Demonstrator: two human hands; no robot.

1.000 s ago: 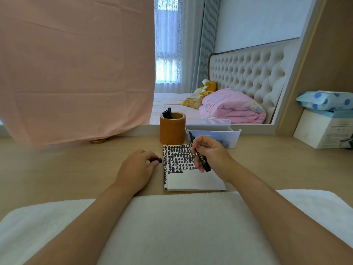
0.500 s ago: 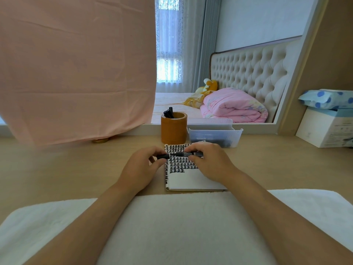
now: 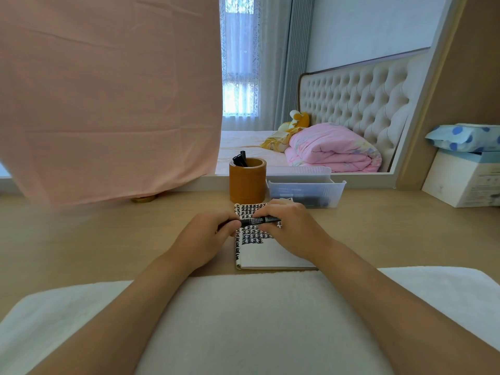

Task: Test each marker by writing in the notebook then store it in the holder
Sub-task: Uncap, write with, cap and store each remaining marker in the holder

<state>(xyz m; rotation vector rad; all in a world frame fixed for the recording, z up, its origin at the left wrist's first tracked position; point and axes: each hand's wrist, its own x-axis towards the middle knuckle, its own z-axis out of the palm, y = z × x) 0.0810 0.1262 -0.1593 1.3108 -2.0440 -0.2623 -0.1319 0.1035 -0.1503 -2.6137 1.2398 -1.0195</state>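
A black marker lies level over the open notebook, held between both hands. My right hand grips its barrel from the right. My left hand pinches the marker's left end, where the cap sits. The notebook's upper half is filled with rows of black marks; its lower half is blank. Behind it stands a brown round holder with two or three black markers poking out.
A clear plastic bin holding dark markers stands right of the holder. A pink cloth hangs at the left. A white box sits at the far right. A white towel covers the desk's near edge.
My right hand turned the marker from an upright writing pose to level. Both hands came together over the notebook, and the cap in my left hand met the marker's tip end.
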